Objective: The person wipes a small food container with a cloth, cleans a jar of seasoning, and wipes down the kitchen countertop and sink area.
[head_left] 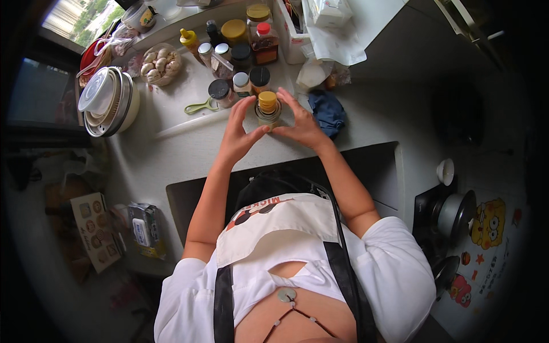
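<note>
A small bottle with a yellow screw cap (267, 103) stands upright on the counter in front of me. My left hand (239, 130) is at its left side and my right hand (302, 124) at its right, framing it loosely. The fingers of both hands stretch forward, apart from the cap. Both thumbs come close together at the near side of the bottle; whether they touch it I cannot tell. Just beyond my left fingertips are a dark-lidded jar (220, 91) and a white-capped jar (242, 84). A blue cloth (327, 112) lies crumpled beside my right hand.
Several jars and bottles, one a red-capped bottle (265, 44), crowd the tray (189, 119). A green peeler (199, 106) and a bowl of garlic (161, 64) lie there too. Stacked basins (128, 106) stand left. The sink (372, 166) opens before me; a pot (454, 211) sits right.
</note>
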{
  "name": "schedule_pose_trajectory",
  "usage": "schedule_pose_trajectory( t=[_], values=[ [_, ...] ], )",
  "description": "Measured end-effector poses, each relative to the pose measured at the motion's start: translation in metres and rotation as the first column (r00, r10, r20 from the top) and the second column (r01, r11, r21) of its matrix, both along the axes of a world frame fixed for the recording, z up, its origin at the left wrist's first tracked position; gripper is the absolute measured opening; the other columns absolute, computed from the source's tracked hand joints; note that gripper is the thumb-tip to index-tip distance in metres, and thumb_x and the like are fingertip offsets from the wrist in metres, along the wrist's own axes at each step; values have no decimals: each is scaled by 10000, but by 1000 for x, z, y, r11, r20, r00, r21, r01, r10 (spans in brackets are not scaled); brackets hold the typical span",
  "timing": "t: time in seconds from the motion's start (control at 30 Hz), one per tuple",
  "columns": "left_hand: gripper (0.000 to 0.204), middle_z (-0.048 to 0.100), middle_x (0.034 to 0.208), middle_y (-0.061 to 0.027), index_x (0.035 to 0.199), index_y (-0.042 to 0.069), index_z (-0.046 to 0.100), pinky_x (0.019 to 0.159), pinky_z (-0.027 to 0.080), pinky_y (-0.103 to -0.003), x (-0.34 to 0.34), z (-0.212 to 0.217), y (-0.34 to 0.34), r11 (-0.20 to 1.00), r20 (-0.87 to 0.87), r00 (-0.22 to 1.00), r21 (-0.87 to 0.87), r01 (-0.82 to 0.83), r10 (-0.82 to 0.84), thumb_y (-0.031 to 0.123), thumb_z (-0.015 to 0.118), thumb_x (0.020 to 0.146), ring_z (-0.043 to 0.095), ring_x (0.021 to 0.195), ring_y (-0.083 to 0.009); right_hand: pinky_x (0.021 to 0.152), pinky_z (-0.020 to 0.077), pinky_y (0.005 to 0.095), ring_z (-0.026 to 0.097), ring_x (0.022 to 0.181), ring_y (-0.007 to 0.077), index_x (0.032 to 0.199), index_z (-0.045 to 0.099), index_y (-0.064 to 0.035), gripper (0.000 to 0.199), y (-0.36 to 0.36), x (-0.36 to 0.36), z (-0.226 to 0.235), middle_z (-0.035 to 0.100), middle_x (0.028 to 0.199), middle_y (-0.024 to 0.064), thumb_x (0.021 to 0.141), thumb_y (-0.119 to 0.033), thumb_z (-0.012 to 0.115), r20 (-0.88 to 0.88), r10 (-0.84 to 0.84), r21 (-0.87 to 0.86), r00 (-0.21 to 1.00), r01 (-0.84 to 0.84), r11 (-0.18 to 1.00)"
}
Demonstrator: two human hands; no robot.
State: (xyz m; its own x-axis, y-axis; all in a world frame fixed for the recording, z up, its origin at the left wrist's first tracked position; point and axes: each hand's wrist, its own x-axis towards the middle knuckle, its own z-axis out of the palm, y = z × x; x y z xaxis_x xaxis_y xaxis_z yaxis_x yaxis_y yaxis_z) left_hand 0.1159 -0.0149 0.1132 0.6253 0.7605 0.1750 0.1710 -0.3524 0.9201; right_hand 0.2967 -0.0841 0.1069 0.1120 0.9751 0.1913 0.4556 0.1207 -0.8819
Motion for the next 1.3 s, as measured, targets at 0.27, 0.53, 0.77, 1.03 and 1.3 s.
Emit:
schedule_pose_trajectory(
  t=[0.27,0.53,0.77,1.03,1.3],
  values=[
    [549,396,1237,-106,1184,30,435,972,301,-321,26,3,-2,993,34,999,116,-36,32,74,667,688,395,1146,-233,770,448,347,564,880,290,1075,533,-52,434,-62,113,-79,579,991,139,694,-214,663,446,-516,-11,731,581,813],
    [521,456,1123,-106,1148,23,454,913,348,-313,33,-11,-11,990,124,982,4,-143,141,91,679,683,450,1063,-209,684,454,305,570,727,208,1054,538,-40,384,-63,146,-134,590,853,98,732,-221,643,195,-338,-270,921,382,884],
    [492,432,1034,-88,1104,43,480,824,390,-312,40,-10,-28,901,2,923,216,-375,384,153,701,679,470,958,-210,707,429,233,525,814,103,917,525,-96,105,-48,121,-89,565,875,-14,862,-182,503,-813,-333,-352,477,52,934],
    [435,429,1159,-97,1163,34,456,859,377,-308,36,-17,-26,958,123,953,42,-282,275,121,619,769,458,1023,-203,918,400,393,500,1070,237,1242,405,-79,387,-29,85,-80,493,1197,98,887,-233,419,-986,-148,-117,-76,-318,941],
    [406,472,1109,-83,1155,30,448,851,373,-290,36,-13,-31,960,94,956,12,-281,278,109,600,787,465,999,-193,986,323,405,408,1169,256,1295,313,-35,490,-48,104,-46,404,1283,127,896,-306,398,-962,225,243,-155,-108,964]
  ],
)
